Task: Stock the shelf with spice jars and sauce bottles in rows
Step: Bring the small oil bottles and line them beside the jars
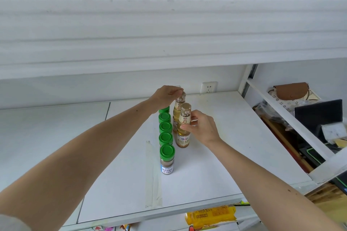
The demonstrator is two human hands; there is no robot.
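Note:
Several green-capped spice jars form a row running front to back on the white shelf (225, 146); the front jar (167, 159) shows a blue-white label. Right of that row stand two pale yellow sauce bottles, one behind the other. My left hand (165, 95) reaches over the jars and pinches the cap of the rear bottle (177, 110). My right hand (202, 127) grips the neck and shoulder of the front bottle (183, 137), which stands upright on the shelf.
The upper shelf's thick white edge (169, 30) hangs low overhead, with packaged goods on top. A tape strip (152, 174) lies on the shelf left of the jars. A wall socket (208, 87) is at the back. Right of the shelf are a brown bag (291, 91) and clutter. Yellow packets (210, 215) sit below.

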